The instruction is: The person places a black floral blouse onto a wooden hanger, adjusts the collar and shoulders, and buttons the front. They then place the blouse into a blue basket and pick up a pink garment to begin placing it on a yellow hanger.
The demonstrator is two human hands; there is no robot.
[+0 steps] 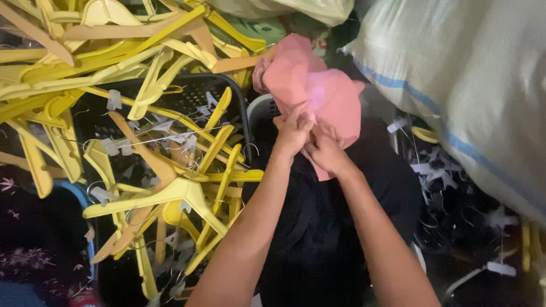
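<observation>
L hand (293, 132) & R hand (325, 149) both pinch pink garment (310, 85), touching each other; yellow hangers (170, 170) in black crate (187, 94) left of grip.

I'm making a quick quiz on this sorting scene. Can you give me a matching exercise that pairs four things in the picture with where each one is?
Things:
1. pink garment
2. yellow hangers
3. big white sack
4. black basket

Places:
A. far right, with a blue stripe
B. under the hanger pile on the left
C. gripped by the left hand and right hand
D. heaped across the left side

Pairs: 1-C, 2-D, 3-A, 4-B
</observation>
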